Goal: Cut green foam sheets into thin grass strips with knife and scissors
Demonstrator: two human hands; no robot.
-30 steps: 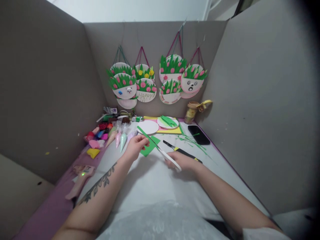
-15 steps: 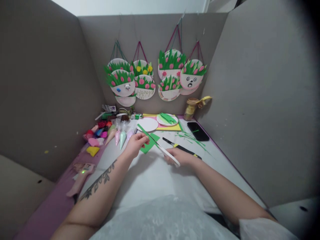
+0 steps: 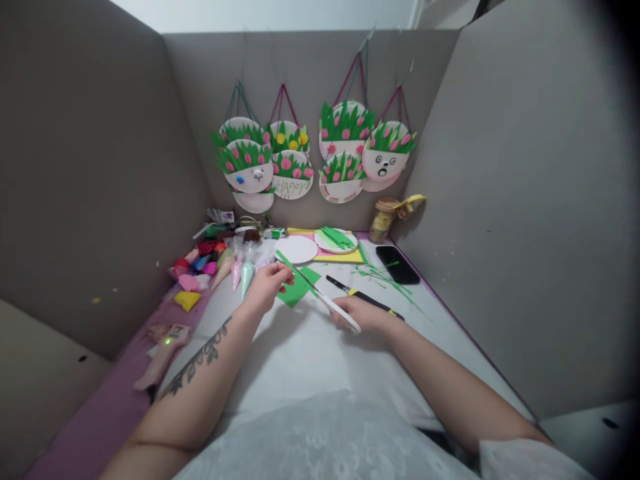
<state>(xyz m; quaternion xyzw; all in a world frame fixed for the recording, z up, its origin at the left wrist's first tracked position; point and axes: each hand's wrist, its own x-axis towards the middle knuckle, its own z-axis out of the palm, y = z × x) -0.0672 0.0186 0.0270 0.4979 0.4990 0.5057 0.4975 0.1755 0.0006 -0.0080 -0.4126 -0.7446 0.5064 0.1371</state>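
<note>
The biggest hazard is probably to the left hand (image 3: 273, 285), whose thumb and fingers pinch the edge of a narrow green paper strip (image 3: 285, 260): its fingertips sit close to the blades, so a slip could nick them. The right hand (image 3: 363, 313) is curled around the white handle of the scissors (image 3: 334, 307); which fingers go through the loops I cannot tell. Lying just beyond that hand, the black-and-yellow utility knife (image 3: 373, 305) could be knocked if the wrist swings outward. The green paper sheet (image 3: 299, 288) rests on the desk (image 3: 290, 367) below the scissors and might be snagged if they dip. The strip, held in the air over the sheet, is slim enough that a loose pinch could let it bend and the cut wander.

Around them, gray partition panels (image 3: 530, 200) limit reach sideways. Paper-plate baskets (image 3: 250, 167) hang at the back, clear of the work. On the left lie a pink glue gun (image 3: 163, 360), its light green, and filled piping bags (image 3: 247, 275); on the right, a black phone (image 3: 399, 265). Thin green offcuts (image 3: 383, 275) clutter the space between phone and knife.
</note>
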